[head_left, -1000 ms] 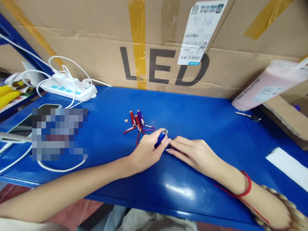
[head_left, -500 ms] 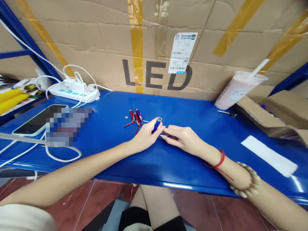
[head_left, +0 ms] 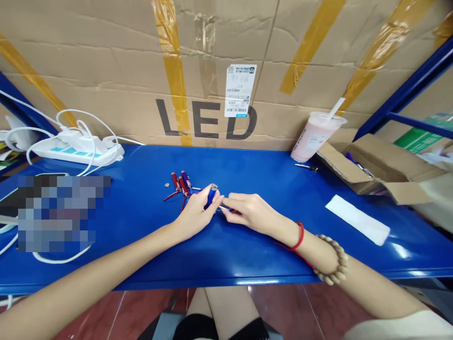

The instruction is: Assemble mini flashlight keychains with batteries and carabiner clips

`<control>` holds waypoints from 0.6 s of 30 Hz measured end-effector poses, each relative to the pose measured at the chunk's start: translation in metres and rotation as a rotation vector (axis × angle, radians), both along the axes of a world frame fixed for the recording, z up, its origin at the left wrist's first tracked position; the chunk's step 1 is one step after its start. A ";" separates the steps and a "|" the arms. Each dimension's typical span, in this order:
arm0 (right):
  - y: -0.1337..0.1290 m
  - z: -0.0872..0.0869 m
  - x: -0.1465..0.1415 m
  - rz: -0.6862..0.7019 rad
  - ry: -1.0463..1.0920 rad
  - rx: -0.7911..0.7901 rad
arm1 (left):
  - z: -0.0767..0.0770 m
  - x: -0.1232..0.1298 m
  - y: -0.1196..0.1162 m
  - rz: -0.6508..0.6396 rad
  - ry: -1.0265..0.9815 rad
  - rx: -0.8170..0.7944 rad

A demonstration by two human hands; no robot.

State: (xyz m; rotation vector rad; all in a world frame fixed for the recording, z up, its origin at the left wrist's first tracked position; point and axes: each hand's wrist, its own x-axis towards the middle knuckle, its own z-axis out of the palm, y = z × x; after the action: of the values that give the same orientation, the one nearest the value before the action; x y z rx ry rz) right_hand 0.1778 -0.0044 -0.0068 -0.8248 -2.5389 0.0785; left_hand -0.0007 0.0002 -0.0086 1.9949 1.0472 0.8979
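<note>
From where I stand, take the blue flashlight (head_left: 211, 197) as the middle of the clock. It is in the person's left hand (head_left: 193, 212), fingers curled around the barrel and the shiny end tipped up. The right hand (head_left: 253, 212) comes in from three o'clock, thumb and fingertips pinched together on a thin shiny piece (head_left: 223, 208) beside the flashlight. I can't tell whether that piece is joined to it. The two hands nearly meet, held low over the blue table (head_left: 170, 264).

What has just changed is mostly where the person is looking: the view has swung to the right, so more of the open box (head_left: 371, 185) shows between two and three o'clock. The grip looks much the same, which suggests to me that the same fine two-handed handling is going on.

Near the left hand, around ten o'clock, lie two red flashlights (head_left: 175, 181) and a purple flashlight (head_left: 186, 179), bunched together with their clips, and just past them a small round disc (head_left: 167, 185). The tilted pink drink (head_left: 311, 139) is at two o'clock, with a small dark and silvery tool (head_left: 307, 167) in front of it. A white strip (head_left: 357, 219) lies a bit past three. Off between nine and ten sits the power strip (head_left: 78, 153) in its tangle of white cords, and the big cardboard (head_left: 123, 108) marked LED stands at twelve.
</note>
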 end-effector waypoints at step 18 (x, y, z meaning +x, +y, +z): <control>0.004 0.006 0.008 -0.093 0.298 0.183 | 0.004 -0.002 -0.010 -0.171 -0.208 -0.327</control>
State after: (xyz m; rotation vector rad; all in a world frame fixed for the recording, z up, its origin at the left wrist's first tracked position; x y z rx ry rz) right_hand 0.1860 -0.0006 -0.0010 -0.7922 -2.1896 -0.0567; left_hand -0.0029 -0.0098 -0.0043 1.6523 0.8325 0.7687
